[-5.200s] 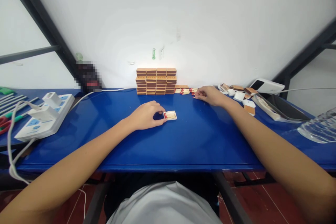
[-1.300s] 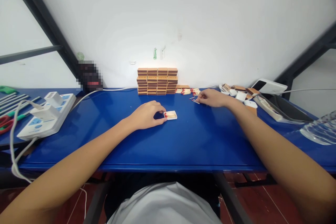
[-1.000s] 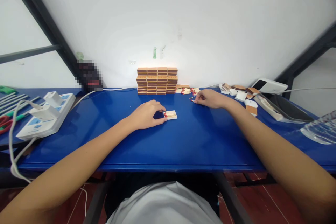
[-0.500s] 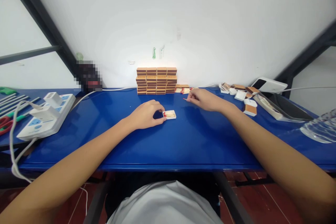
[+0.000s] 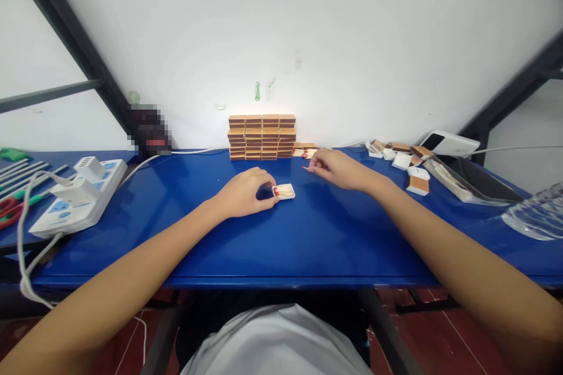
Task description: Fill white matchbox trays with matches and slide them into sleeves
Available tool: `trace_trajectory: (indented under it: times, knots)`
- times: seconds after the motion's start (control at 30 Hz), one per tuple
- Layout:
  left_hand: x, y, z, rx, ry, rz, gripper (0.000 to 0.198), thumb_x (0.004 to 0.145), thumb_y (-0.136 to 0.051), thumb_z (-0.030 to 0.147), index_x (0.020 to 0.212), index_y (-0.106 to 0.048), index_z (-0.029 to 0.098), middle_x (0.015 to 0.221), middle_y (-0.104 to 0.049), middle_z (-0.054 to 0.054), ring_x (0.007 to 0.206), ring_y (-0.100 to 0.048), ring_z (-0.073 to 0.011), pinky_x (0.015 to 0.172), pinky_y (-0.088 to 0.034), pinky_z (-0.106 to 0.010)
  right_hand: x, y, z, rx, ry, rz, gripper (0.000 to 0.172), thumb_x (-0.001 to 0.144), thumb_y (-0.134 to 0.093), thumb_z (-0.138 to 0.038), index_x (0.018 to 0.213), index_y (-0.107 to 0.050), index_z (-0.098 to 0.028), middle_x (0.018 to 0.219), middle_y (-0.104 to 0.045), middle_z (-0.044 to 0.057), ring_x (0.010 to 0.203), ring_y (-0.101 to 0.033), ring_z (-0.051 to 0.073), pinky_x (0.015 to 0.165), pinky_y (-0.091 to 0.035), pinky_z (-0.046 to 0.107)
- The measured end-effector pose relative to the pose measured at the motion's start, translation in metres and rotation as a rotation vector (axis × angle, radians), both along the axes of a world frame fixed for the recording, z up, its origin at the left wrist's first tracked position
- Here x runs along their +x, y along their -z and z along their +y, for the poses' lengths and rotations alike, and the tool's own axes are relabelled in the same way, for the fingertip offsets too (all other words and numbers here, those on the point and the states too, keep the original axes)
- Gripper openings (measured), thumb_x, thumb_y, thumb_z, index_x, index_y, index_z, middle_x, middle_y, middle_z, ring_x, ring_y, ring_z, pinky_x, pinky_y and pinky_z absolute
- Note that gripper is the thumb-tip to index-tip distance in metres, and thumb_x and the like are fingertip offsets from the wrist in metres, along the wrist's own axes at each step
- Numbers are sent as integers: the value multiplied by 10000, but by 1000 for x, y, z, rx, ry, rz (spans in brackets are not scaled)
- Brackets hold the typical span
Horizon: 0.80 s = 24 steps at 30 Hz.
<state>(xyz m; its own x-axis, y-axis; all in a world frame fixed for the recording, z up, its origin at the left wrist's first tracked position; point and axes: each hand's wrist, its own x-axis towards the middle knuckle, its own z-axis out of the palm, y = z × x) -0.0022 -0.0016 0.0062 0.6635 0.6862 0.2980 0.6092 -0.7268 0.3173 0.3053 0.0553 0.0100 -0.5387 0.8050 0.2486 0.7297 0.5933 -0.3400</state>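
Note:
My left hand [image 5: 244,192] rests on the blue table [image 5: 281,234] with its fingers curled, pinching the left end of a small open matchbox tray [image 5: 284,191] that holds red-tipped matches. My right hand [image 5: 336,166] hovers just right of and behind the tray, fingers pinched on a few matches [image 5: 305,167] whose red tips point left. A pile of loose matches [image 5: 310,153] lies behind that hand, next to a stacked wall of brown matchboxes [image 5: 262,136].
Loose white trays and brown sleeves [image 5: 407,164] lie at the right, near a white device [image 5: 448,143], a dark tablet [image 5: 477,181] and clear plastic [image 5: 534,214]. A white power strip [image 5: 77,193] with cables, scissors [image 5: 9,208] and rods sit at the left.
My right hand has lifted matches from the pile at the back and moved left toward the tray. My left hand and the tray have stayed put.

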Motion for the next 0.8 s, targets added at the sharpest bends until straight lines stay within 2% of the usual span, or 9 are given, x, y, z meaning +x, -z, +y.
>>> trace_trajectory:
  times: [0.2,0.33,0.43,0.53,0.6,0.7,0.8]
  knots:
    - [-1,3,2,13,0,18,215,968,-715,404,1069,-736,216,1025,-762,-68,995,-682,-270,859,-533,-407,-34,3,-27,-14,-148,117,257,1052,-578,-439,946,-668,-223,930,-705,80,808,-622,213,744,-461,327]
    - [-1,5,3,23,1,17,208,972,-712,412,1040,-726,216,1030,-763,-66,1002,-687,-271,863,-530,-403,-54,13,-44,-13,-181,83,202,1060,-596,-412,973,-653,-239,993,-697,76,809,-625,209,727,-449,324]
    - [-1,4,3,19,0,23,206,975,-712,413,1026,-724,214,1029,-766,-61,1003,-686,-269,859,-527,-397,-55,11,-45,-13,-177,62,197,1048,-622,-418,995,-659,-232,1013,-707,83,820,-630,213,727,-442,326]
    - [0,2,2,11,1,29,201,967,-720,400,1050,-734,217,1038,-770,-58,1009,-691,-270,863,-528,-395,-35,4,-27,48,-90,40,221,1048,-597,-404,979,-688,-214,987,-725,101,832,-634,232,753,-442,343]
    - [0,2,2,10,1,33,205,971,-717,405,1061,-741,222,1048,-771,-61,1020,-693,-273,871,-532,-398,-11,1,-7,106,28,6,256,1053,-563,-384,961,-712,-198,973,-734,119,828,-632,242,763,-437,352]
    - [0,1,2,-1,6,45,223,979,-710,423,1070,-749,223,1068,-778,-67,1027,-696,-275,866,-536,-401,33,3,26,118,209,-71,213,996,-587,-307,999,-754,-175,1013,-735,148,855,-640,257,788,-443,356]
    - [0,1,1,-16,11,48,240,981,-708,434,1071,-756,217,1065,-784,-70,1008,-693,-272,841,-533,-401,62,13,48,33,167,-44,242,950,-633,-343,1062,-779,-185,1004,-728,121,838,-636,239,802,-467,341]
